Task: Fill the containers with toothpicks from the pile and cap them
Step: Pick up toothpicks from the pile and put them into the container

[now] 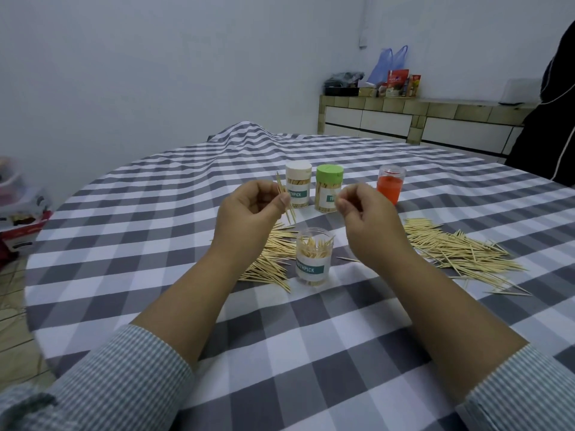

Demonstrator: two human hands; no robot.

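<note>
An uncapped clear container (312, 259) labelled TOOTHPICK stands partly filled between my forearms. My left hand (249, 209) pinches a small bunch of toothpicks (285, 200), held up above and left of the container. My right hand (364, 213) is raised to the container's right with its fingers curled; I cannot tell whether it holds anything. Loose toothpicks lie in a pile (270, 256) left of the container and a larger pile (457, 253) on the right. Behind stand a white-capped container (298, 188), a green-capped one (328, 188) and an orange one (390, 185).
The round table (311, 337) has a grey-and-white checked cloth, bunched up at the far side. A tiled counter (420, 119) with bags stands at the back right. A person in dark clothing (553, 119) is at the right edge. Boxes (18, 206) sit at the left.
</note>
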